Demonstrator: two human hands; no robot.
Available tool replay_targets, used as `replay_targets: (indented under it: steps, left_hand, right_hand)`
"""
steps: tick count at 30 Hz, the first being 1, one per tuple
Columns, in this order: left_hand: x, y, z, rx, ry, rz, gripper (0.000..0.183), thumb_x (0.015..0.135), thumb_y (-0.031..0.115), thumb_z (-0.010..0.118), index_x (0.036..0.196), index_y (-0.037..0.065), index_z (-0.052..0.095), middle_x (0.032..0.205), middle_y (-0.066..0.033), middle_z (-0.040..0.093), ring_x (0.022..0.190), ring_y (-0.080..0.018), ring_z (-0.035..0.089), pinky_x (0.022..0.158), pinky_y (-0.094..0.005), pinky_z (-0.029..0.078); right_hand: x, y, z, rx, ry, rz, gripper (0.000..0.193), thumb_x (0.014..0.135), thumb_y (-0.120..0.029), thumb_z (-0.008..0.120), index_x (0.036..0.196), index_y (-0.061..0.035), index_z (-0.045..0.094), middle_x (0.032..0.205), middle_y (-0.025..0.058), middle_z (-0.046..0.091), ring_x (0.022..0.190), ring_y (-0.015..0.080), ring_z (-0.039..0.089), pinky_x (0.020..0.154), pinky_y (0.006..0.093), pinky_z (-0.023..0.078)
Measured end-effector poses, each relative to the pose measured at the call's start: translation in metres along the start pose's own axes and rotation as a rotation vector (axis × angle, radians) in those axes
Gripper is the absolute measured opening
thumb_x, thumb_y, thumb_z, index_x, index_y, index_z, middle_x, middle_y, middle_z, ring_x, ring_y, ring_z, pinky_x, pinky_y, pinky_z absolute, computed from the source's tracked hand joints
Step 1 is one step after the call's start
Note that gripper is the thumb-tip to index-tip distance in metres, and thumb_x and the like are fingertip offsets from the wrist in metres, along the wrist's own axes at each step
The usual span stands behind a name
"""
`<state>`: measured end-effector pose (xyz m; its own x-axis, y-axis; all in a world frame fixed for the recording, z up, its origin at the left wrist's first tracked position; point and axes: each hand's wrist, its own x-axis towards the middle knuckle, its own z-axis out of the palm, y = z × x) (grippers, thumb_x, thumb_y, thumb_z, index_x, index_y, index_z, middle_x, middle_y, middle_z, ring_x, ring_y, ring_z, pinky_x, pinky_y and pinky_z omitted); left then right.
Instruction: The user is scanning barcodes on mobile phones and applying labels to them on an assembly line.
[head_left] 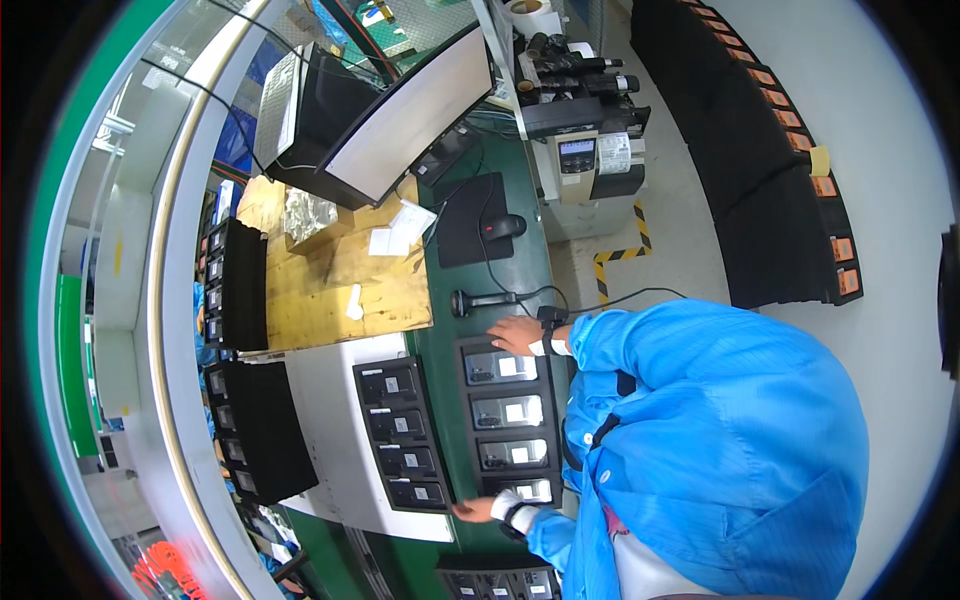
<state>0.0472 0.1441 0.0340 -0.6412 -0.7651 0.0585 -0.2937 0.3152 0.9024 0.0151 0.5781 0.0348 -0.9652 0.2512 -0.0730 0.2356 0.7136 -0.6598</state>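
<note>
My right hand (515,335), a wristband and dark strap on its wrist, lies with fingers spread at the upper end of a black tray (464,400). The compartments of that tray hold several flat devices with shiny screens (506,411) and white labels. Lower in the head view, my left hand (475,510) reaches past the tray's other end, fingers extended. Its fingertips are close to the corner of a second black tray (364,405), which holds several dark labelled units (404,424). Whether they touch that tray I cannot tell. Neither hand visibly holds anything.
A barcode scanner (485,301) lies above the first tray, near a mouse (505,227) on a black pad. Beyond are a monitor (405,115) and a label printer (590,165). Black tray stacks (255,430) stand left; another tray (497,577) sits at the lower edge.
</note>
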Motion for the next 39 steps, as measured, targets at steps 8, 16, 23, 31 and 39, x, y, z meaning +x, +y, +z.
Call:
replay_targets:
  steps: [8, 16, 23, 31, 39]
  left_hand:
    - [-0.115, -0.037, -0.080, 0.593, 0.055, -0.168, 0.055, 0.105, 0.039, 0.050, 0.137, -0.005, 0.057, 0.134, -0.0319, 0.057, 0.120, -0.0483, 0.058, 0.105, -0.0552, 0.044]
    - [-0.158, -0.039, -0.063, 0.548, 0.165, -0.373, 0.069, 0.108, 0.055, 0.037, 0.134, -0.003, 0.062, 0.130, -0.0284, 0.065, 0.115, -0.0461, 0.064, 0.099, -0.0495, 0.050]
    - [-0.164, -0.021, -0.059, 0.489, 0.166, -0.363, 0.065, 0.108, 0.053, 0.041, 0.132, -0.004, 0.063, 0.129, -0.0288, 0.065, 0.113, -0.0457, 0.065, 0.097, -0.0489, 0.051]
    - [-0.164, -0.022, -0.060, 0.511, 0.173, -0.465, 0.064, 0.109, 0.051, 0.037, 0.138, -0.001, 0.060, 0.135, -0.0265, 0.063, 0.121, -0.0437, 0.062, 0.102, -0.0483, 0.049]
    - [-0.162, -0.033, -0.062, 0.533, 0.160, -0.394, 0.063, 0.109, 0.051, 0.038, 0.135, -0.001, 0.062, 0.130, -0.0259, 0.066, 0.115, -0.0443, 0.065, 0.098, -0.0498, 0.050]
  right_hand:
    - [0.000, 0.001, 0.004, 0.000, 0.082, -0.053, 0.031, 0.100, -0.035, 0.057, 0.123, -0.0155, 0.065, 0.110, 0.0096, 0.064, 0.105, 0.0341, 0.062, 0.087, 0.0516, 0.051]
    - [0.002, 0.005, -0.005, 0.067, 0.036, -0.071, 0.033, 0.102, -0.033, 0.057, 0.127, -0.0132, 0.063, 0.116, 0.0110, 0.063, 0.107, 0.0354, 0.061, 0.090, 0.0506, 0.052]
    - [0.006, 0.009, -0.009, 0.143, -0.055, -0.074, 0.037, 0.102, -0.031, 0.056, 0.133, -0.0117, 0.061, 0.124, 0.0113, 0.061, 0.113, 0.0359, 0.059, 0.098, 0.0497, 0.048]
    - [0.005, 0.011, -0.009, 0.204, -0.011, -0.085, 0.038, 0.102, -0.033, 0.057, 0.134, -0.0135, 0.064, 0.121, 0.0096, 0.062, 0.111, 0.0348, 0.060, 0.094, 0.0483, 0.049]
    - [0.004, 0.010, -0.017, 0.203, -0.118, -0.042, 0.041, 0.102, -0.031, 0.057, 0.138, -0.0118, 0.059, 0.122, 0.0125, 0.062, 0.114, 0.0379, 0.059, 0.096, 0.0505, 0.048]
